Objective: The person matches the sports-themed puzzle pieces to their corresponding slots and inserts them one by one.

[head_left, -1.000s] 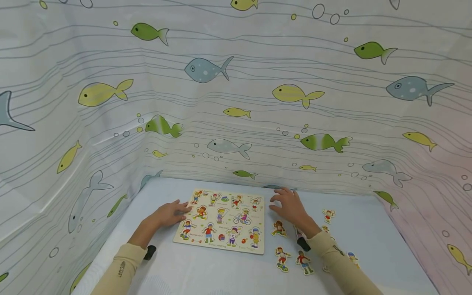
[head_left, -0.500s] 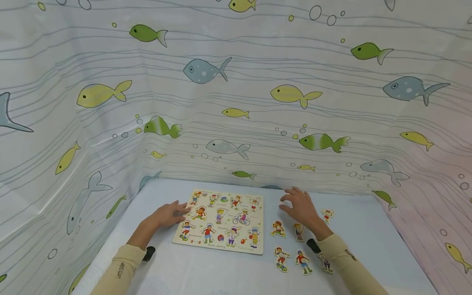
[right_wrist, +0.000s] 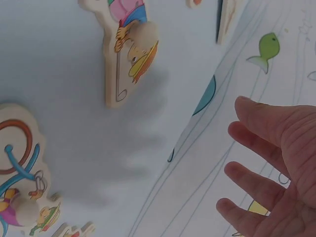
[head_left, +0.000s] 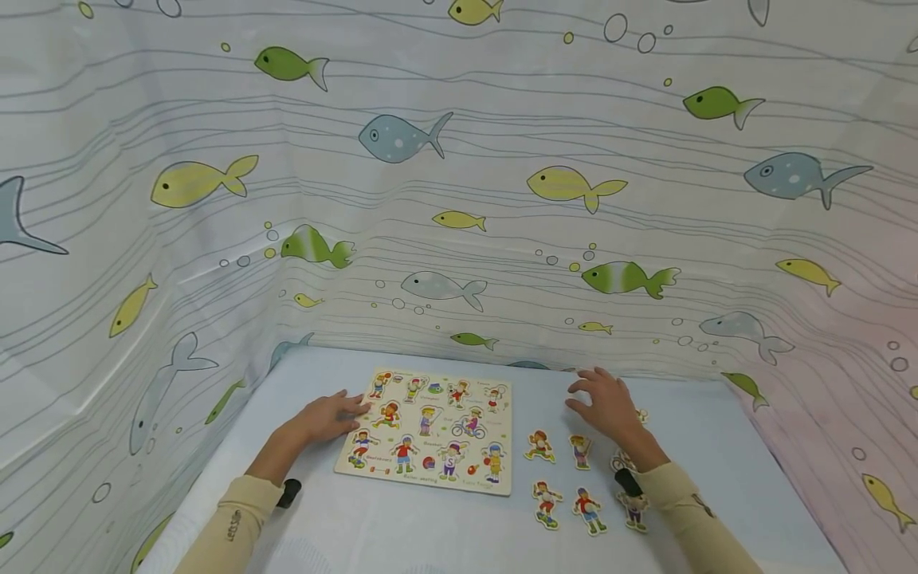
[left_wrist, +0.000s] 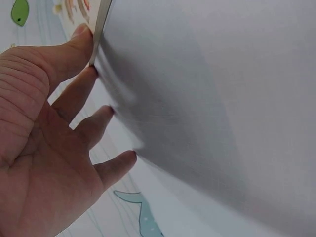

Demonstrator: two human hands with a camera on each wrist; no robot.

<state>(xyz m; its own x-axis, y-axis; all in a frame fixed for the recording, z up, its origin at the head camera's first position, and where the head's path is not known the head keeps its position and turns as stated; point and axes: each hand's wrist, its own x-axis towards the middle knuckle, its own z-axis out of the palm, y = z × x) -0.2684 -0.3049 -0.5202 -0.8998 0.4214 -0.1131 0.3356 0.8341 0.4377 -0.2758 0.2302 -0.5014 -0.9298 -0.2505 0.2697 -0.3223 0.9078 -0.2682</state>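
While the left hand (head_left: 326,417) rests flat with relaxed fingers against the left edge of a wooden puzzle board (head_left: 430,429), steadying it, the right hand (head_left: 610,402) hovers spread and empty above loose cut-out pieces to the board's right. It seems to be choosing a piece. One piece (head_left: 539,446) lies just beside the board, another (head_left: 580,450) next to it, and three more sit nearer the person; a golfer-like piece (right_wrist: 126,47) shows up close in the right wrist view. A likely next move calls for lowering the fingers onto one piece's small knob and pinching it. Everything lies on a pale blue tabletop (head_left: 717,446) enclosed by a curtain (head_left: 459,199) printed with fish.
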